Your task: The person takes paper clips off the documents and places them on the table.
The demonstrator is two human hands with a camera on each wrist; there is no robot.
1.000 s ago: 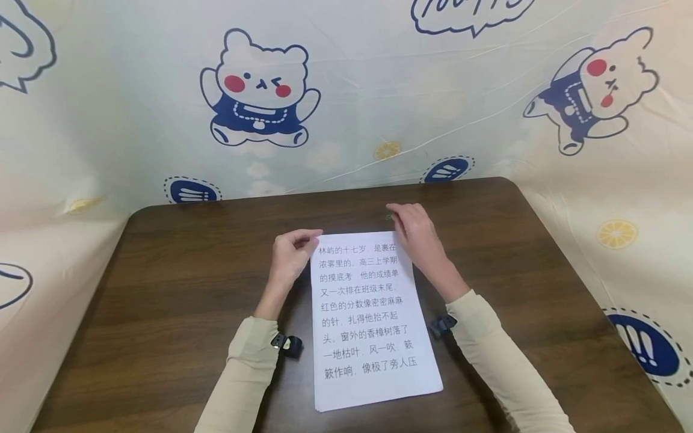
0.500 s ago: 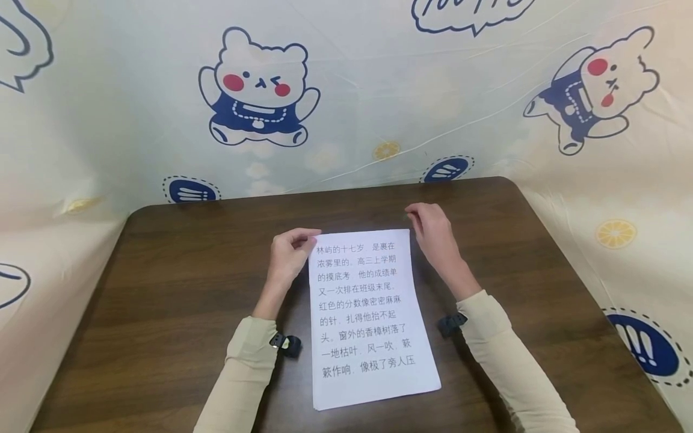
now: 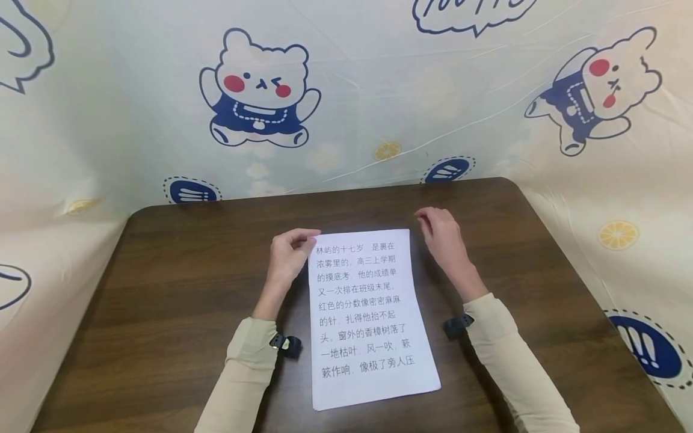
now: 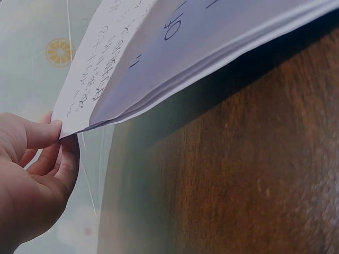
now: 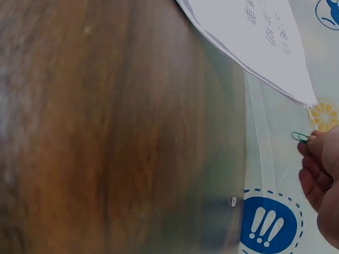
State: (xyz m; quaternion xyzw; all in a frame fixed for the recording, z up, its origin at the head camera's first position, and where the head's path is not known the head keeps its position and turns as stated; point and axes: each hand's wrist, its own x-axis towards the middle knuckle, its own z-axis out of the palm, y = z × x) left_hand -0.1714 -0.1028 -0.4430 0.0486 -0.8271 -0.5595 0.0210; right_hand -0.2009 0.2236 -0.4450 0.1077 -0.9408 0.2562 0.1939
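Observation:
A stack of white paper sheets [image 3: 373, 388] printed with Chinese characters is raised at its top end, as the left wrist view shows. My left hand [image 3: 285, 260] pinches the top-left corner between thumb and fingers. To the right of the top-right corner, apart from the paper, is my right hand [image 3: 445, 243]. Between its thumb and forefinger it pinches a green paper clip [image 5: 300, 137], which sticks out past the fingertips in the right wrist view. The head view hides the clip.
The dark wooden table [image 3: 178, 300] has rounded back corners. Behind it hangs a pale curtain [image 3: 357, 90] with bear prints. A tiny whitish object [image 5: 233, 201] shows near the table's edge; its kind is unclear. Each wrist carries a small black camera [image 3: 292, 346].
My right hand has moved right, from over the paper's top-right corner to beside it, with the paper clip in its fingers. The left hand has stayed at its corner.

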